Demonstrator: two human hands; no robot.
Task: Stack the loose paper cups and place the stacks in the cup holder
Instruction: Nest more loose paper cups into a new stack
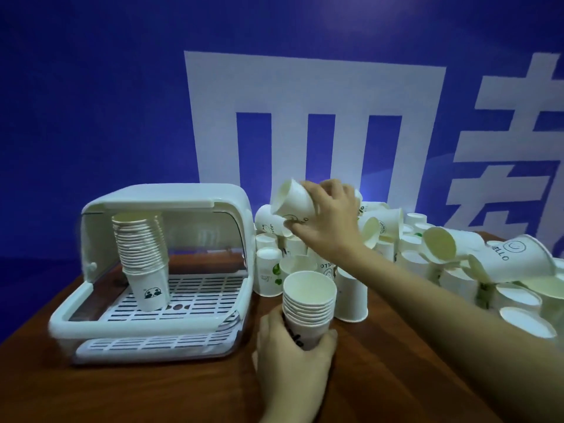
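**Cup stacking at the table: both hands occupied**

At the left stands the cup holder, a white plastic box with its clear cover swung up and its front open. Inside, a tall stack of cups leans on the slotted white tray, near the left wall; the rest of the tray to the right of that stack is bare. A second slotted tray sits below, at the front edge of the holder.

Just right of the holder, low and near the viewer, the left hand grips a short stack by its lower end, fingers curled round it, mouth up, held just above the wooden table.

Above and behind it, the right hand clasps a single cup tilted on its side, mouth facing left, over the near edge of the pile. The right forearm crosses the table diagonally from the lower right.

The pile of loose cups fills the right half of the table, some upside down, some lying on their sides, heaped against one another and reaching the holder's right wall. It blocks the right side and rear. Open table shows in front of the holder and around the left hand. A blue wall with large white characters closes the back
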